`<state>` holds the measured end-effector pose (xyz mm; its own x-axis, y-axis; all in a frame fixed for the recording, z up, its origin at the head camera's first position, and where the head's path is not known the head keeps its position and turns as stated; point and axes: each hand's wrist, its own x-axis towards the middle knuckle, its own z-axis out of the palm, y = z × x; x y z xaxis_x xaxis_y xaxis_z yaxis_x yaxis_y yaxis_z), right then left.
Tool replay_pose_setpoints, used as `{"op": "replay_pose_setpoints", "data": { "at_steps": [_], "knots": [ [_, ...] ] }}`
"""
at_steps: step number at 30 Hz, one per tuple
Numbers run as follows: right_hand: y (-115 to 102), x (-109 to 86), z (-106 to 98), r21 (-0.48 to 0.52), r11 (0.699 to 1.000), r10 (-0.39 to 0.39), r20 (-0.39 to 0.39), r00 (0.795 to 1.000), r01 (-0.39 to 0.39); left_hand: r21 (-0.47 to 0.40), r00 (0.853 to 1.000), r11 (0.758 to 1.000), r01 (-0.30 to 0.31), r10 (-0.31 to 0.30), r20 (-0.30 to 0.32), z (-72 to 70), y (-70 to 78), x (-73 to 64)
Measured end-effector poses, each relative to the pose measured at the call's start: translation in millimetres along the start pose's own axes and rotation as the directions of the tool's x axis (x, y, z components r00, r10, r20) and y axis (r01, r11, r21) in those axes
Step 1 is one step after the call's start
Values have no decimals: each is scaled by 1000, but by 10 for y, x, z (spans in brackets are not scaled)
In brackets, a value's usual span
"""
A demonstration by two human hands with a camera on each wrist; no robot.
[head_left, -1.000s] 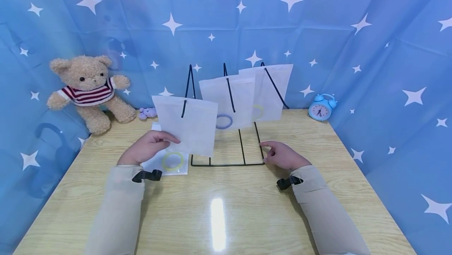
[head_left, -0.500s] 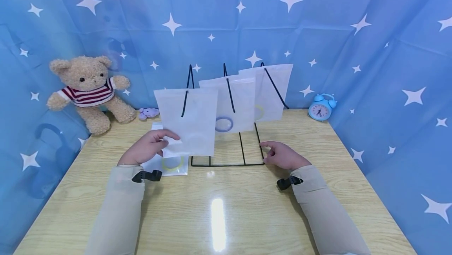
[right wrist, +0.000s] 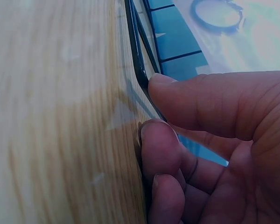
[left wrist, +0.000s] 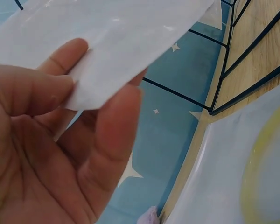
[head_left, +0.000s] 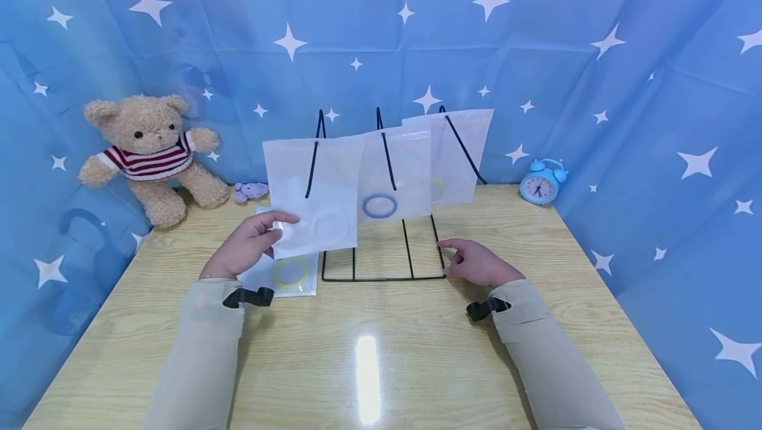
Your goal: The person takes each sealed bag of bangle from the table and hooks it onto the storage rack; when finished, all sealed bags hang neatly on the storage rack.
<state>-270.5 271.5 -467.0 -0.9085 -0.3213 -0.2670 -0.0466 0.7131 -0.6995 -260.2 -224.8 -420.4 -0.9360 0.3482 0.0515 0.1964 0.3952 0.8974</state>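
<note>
My left hand (head_left: 247, 239) pinches the lower left corner of a white zip bag (head_left: 327, 182) that hangs on the left hook of a black wire rack (head_left: 389, 279). A faint pale ring shows through this bag. In the left wrist view, thumb and fingers lie at the bag's corner (left wrist: 91, 95). My right hand (head_left: 479, 262) grips the rack's base near its front right corner, with thumb and curled fingers (right wrist: 161, 144) at the black rod. On the middle hook hangs a bag (head_left: 411, 165) with a blue ring (head_left: 380, 206); a third bag (head_left: 467, 145) with a yellow ring hangs at right.
Another bag with a yellow ring (head_left: 290, 272) lies flat on the wooden table (head_left: 434, 350), under my left hand. A teddy bear (head_left: 149, 152), a small purple toy (head_left: 251, 191) and a blue alarm clock (head_left: 540, 182) stand along the starry curtain (head_left: 357, 6).
The left bag has slid up and back along its hook, pushed by my left hand, and now overlaps the middle bag's left edge. My right hand stays at the rack's corner.
</note>
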Motion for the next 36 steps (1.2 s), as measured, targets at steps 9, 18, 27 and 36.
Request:
{"op": "replay_pose_setpoints", "data": {
  "at_steps": [9,18,27,36],
  "knots": [
    [16,2,2,8,1000,-11,-1,1000,11,-56,991,994,-94,88,-105,103,-20,46],
    [21,-2,12,9,1000,3,-4,1000,-3,-155,984,984,-93,67,-166,245,3,121],
    [27,3,11,0,1000,-5,-6,1000,5,-134,982,984,-117,95,-165,269,-30,139],
    [26,9,12,5,1000,-7,-3,1000,7,-78,983,992,-103,90,-160,241,-101,145]
  ]
}}
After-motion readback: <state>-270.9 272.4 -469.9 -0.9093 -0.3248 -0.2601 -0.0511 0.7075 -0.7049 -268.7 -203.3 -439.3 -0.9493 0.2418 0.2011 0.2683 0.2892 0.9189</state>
